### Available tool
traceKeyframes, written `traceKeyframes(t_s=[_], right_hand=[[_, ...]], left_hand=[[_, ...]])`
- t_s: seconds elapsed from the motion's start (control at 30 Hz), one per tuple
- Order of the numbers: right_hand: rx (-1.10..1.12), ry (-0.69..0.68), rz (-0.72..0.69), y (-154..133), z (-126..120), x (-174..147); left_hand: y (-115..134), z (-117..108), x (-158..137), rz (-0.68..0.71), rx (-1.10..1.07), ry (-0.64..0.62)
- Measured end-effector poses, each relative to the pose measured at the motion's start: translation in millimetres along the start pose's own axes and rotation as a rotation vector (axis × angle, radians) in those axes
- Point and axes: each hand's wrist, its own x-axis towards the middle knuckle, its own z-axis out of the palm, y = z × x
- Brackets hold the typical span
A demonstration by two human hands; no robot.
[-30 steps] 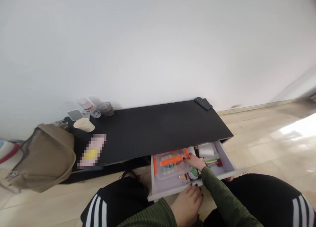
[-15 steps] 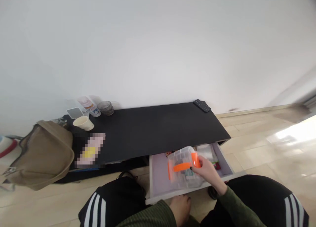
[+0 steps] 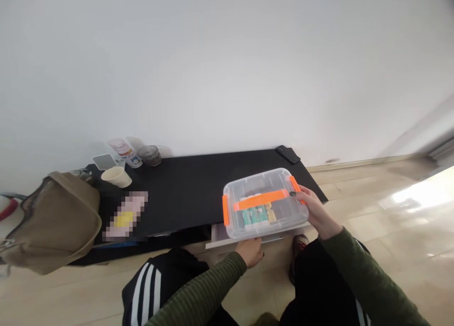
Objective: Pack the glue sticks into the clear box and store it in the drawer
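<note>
My right hand [image 3: 317, 212] grips the right end of a clear plastic storage box [image 3: 283, 219], by its orange latch. The box is lidded, with an orange handle [image 3: 262, 199] across the top. Green-and-white packs [image 3: 253, 216] and a yellowish item [image 3: 270, 212] show through it. It is tilted above the front of a black low cabinet [image 3: 187, 184]. Below it, my left hand [image 3: 250, 252] is closed at the front of a white drawer [image 3: 218, 244], which is only slightly out. The box hides most of the drawer's inside, and the left fingertips are partly hidden.
On the cabinet's left stand a paper cup [image 3: 117, 176], a glass [image 3: 149, 155], a spray can [image 3: 126, 152] and a brown bag [image 3: 64, 217]. A blurred-out pink item [image 3: 129, 208] lies nearby. A black remote-like keypad [image 3: 288, 154] sits at the back right.
The clear box has come up out of the drawer in my right hand, over the cabinet's front edge. The drawer has slid inward, with my left hand moving forward at its front.
</note>
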Motion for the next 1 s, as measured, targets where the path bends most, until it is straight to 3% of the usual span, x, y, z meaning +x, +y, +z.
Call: traceKeyframes(t_s=[0.13, 0.2, 0.27, 0.33, 0.37, 0.43, 0.5, 0.57, 0.7, 0.9, 1.0], right_hand=[[0.027, -0.041, -0.022, 7.4, 22.2, 46.6], [0.045, -0.035, -0.007, 14.8, 27.8, 71.2], [0.073, -0.026, 0.03, 23.9, 28.8, 93.9], [0.097, -0.03, 0.069, 33.2, 26.5, 112.7], [0.097, -0.038, 0.089, 37.6, 24.8, 120.3], [0.076, -0.063, 0.121, 45.3, 21.7, 132.1], [0.041, -0.075, 0.115, 50.8, 20.6, 140.8], [0.004, -0.062, 0.086, 53.3, 21.3, 147.3], [-0.246, -0.002, 0.077, 46.3, 21.8, 153.9], [-1.043, 0.014, -0.175, 19.3, 18.8, 140.9], [-1.147, 0.009, -0.21, 12.7, 22.6, 134.2]], left_hand=[[-22.1, -49.4, -8.9, 0.019, 0.04, 0.109], [-41.8, -78.0, -21.0, -0.012, 0.002, 0.104], [-66.5, -108.0, -35.3, -0.059, -0.127, 0.027], [-92.6, -135.5, -47.5, -0.126, -0.394, -0.009], [-104.5, -147.0, -51.4, -0.207, -0.565, 0.057], [-122.9, -163.5, -53.3, -0.358, -0.763, 0.336], [-132.0, -171.1, -47.5, -0.417, -0.823, 0.596], [-132.7, -172.5, -36.5, -0.426, -0.818, 0.695], [-123.6, -173.2, -10.7, -0.427, -0.754, 0.657], [-120.3, -186.8, 19.2, -0.447, -0.523, 0.684], [-119.7, -190.9, 24.6, -0.445, -0.467, 0.646]])
